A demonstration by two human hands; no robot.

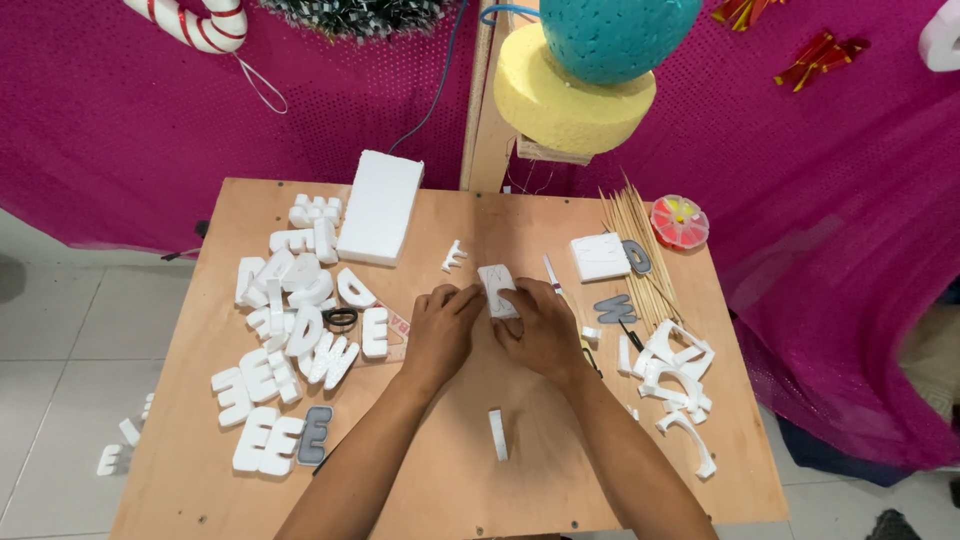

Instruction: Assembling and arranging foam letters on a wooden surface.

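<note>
Foam block [497, 290], small, white and rectangular, lying at the centre of the frame on the wooden worktop [560, 480], pinned between both hands. Left hand [440, 325] closed narrowly on the block's left edge, fingertips touching it; right hand [540, 325] wrapped over the lower right corner, fingers curled, covering part of it. Whether a blade sits in either hand cannot be told.

Judged by the look: very light, stiff yet brittle, with a dry, faintly grainy surface, not slippery. Likely to dent under a hard pinch and to snap or crumble at thin corners. Best gripped flat across the broad faces or along the long edges, with spread fingertips and gentle pressure, never by a single corner.

Around it: pile of white foam letters [295, 330] at the left of the frame, one grey letter [315, 436] at the lower left, black scissors [340, 318] resting among them. Thick white foam slab [380, 205] at the upper centre left. Bundle of bamboo skewers [640, 250] at the right, a round box of coloured pins [680, 221] just beside their tips, curved white offcuts [675, 375] below. Small foam strip [497, 435] lying alone, near the lower centre, between the forearms.
</note>
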